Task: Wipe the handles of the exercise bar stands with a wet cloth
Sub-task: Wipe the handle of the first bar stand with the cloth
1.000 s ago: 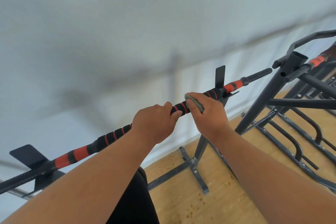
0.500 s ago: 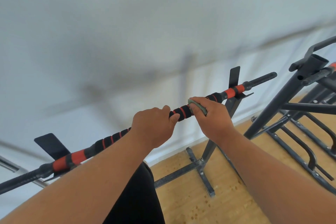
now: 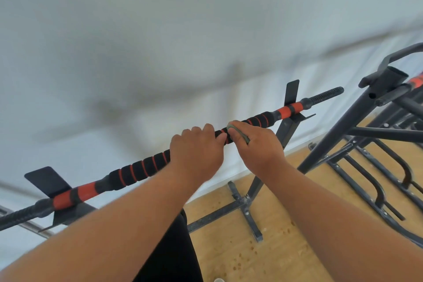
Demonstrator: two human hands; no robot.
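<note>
While the pale wall (image 3: 160, 41) fills the background above the light wooden floor (image 3: 263, 258), the long black bar with red-striped foam grips (image 3: 142, 168) lies slanted across the dark metal stand uprights (image 3: 283, 135), with more dark metal frames (image 3: 366, 121) off to the right. Left hand (image 3: 196, 151) is wrapped firmly around the foam mid-bar. Right hand (image 3: 258, 146), just beside it, curls over the bar, pressing a small grey-green cloth (image 3: 238, 134) onto the grip.

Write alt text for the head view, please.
Both hands grip a black-and-red padded bar resting across a stand; the left hand holds it bare, while the right hand presses a grey-green cloth around it.
</note>
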